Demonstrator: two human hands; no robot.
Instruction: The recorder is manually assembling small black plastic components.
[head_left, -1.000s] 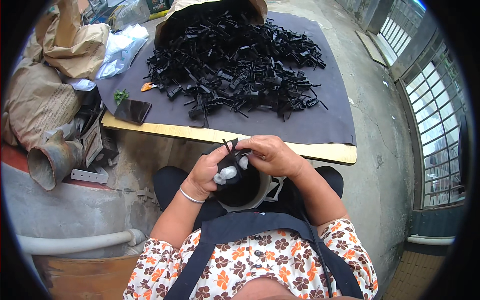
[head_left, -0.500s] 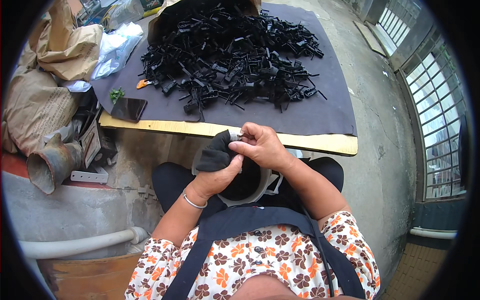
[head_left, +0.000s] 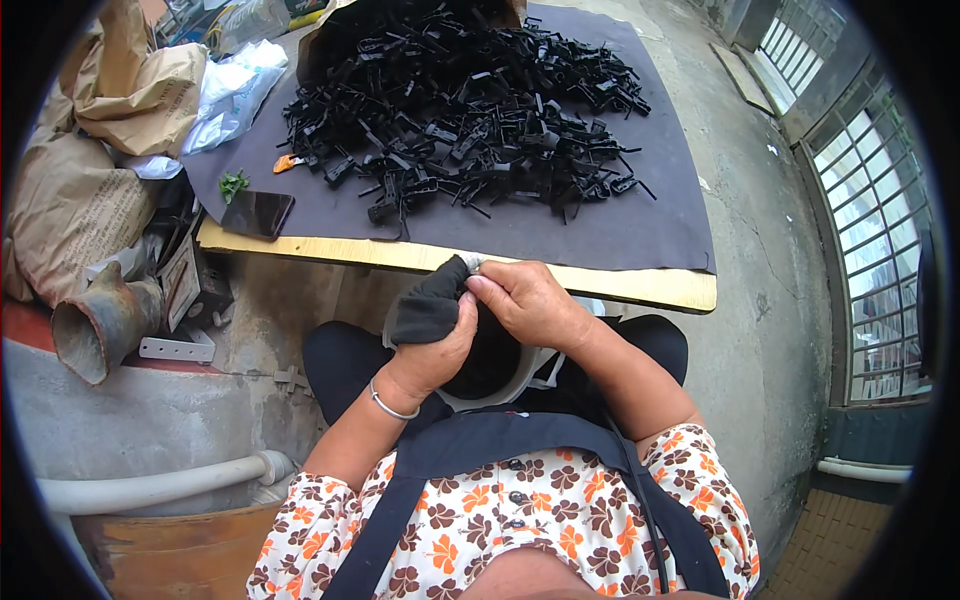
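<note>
My left hand [head_left: 432,352] has its fingers covered by a black cloth [head_left: 430,308], with only the thumb and palm bare. A pale wrapped tip [head_left: 469,262] shows at the cloth's upper end. Against that tip, my right hand [head_left: 527,303] closes its thumb and forefinger in a pinch. Whatever lies between the fingertips is too small and hidden to make out. Both hands meet above a white bucket [head_left: 520,385], its inside dark, between my knees. Beyond them, a large heap of black plastic clip-like parts [head_left: 470,130] covers much of the table.
The table [head_left: 640,225] has a dark cloth top and a yellow front edge. A phone [head_left: 258,216], a green sprig [head_left: 233,185] and an orange piece [head_left: 287,162] lie at its left. Brown paper bags [head_left: 75,210] and a rusty pipe fitting [head_left: 105,322] stand further left.
My right forefinger has come down from an arched position and lies straighter against the pale tip. The left hand has shifted very slightly; the heap is unchanged.
</note>
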